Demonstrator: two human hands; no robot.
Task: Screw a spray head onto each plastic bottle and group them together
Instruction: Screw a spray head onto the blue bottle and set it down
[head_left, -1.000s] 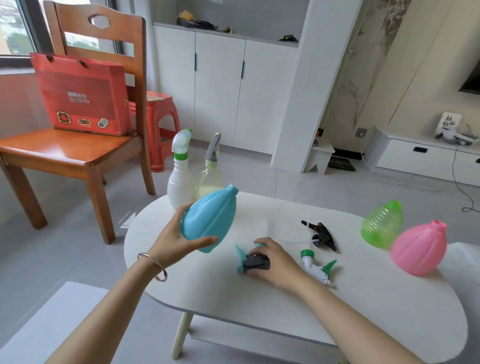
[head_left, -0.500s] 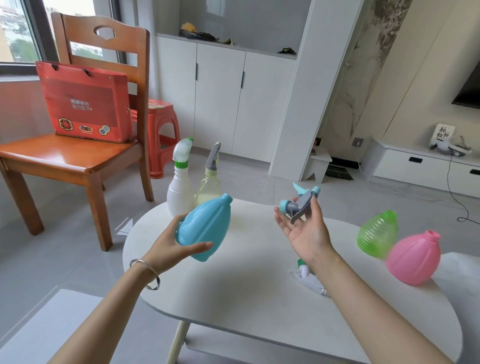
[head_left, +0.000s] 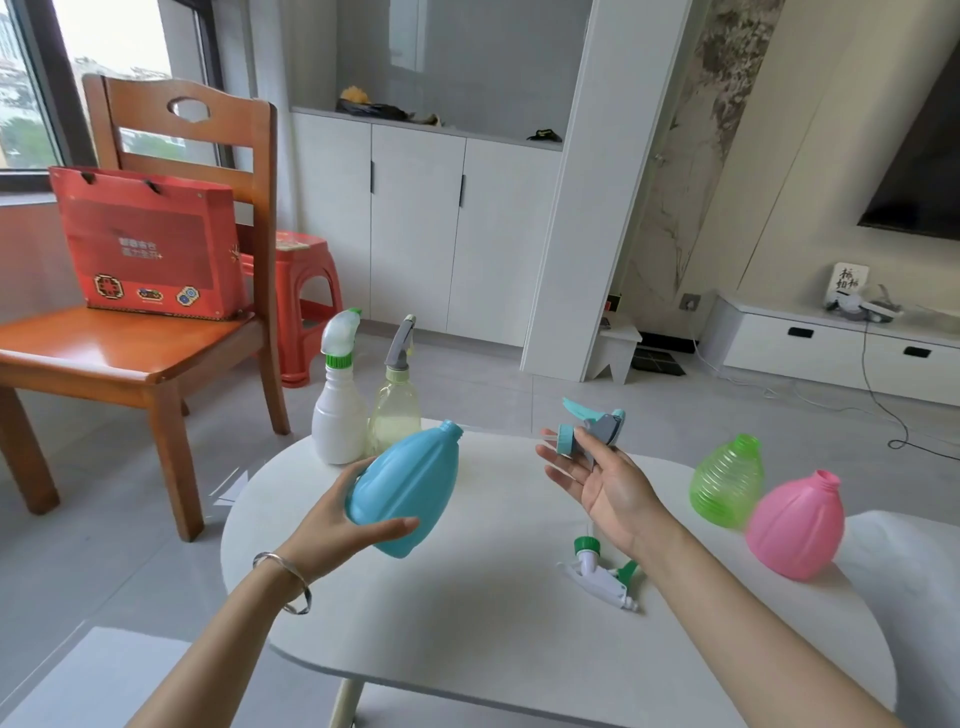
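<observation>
a white oval counter (head_left: 467, 639) is filling the foreground of a tiled room, with a wooden chair (head_left: 156, 353) standing behind it to the left. two finished bottles (head_left: 363, 410) are standing together at the counter's far edge. a pink bottle (head_left: 795, 525) and a green bottle (head_left: 727, 483) are sitting touching at the right. the left hand (head_left: 337, 525) is gripping a tilted blue bottle (head_left: 410, 493) above the counter. the right hand (head_left: 602, 483) is pinching a teal and grey spray head (head_left: 592, 428), palm otherwise open. a white and green spray head (head_left: 597, 571) is lying below that wrist.
</observation>
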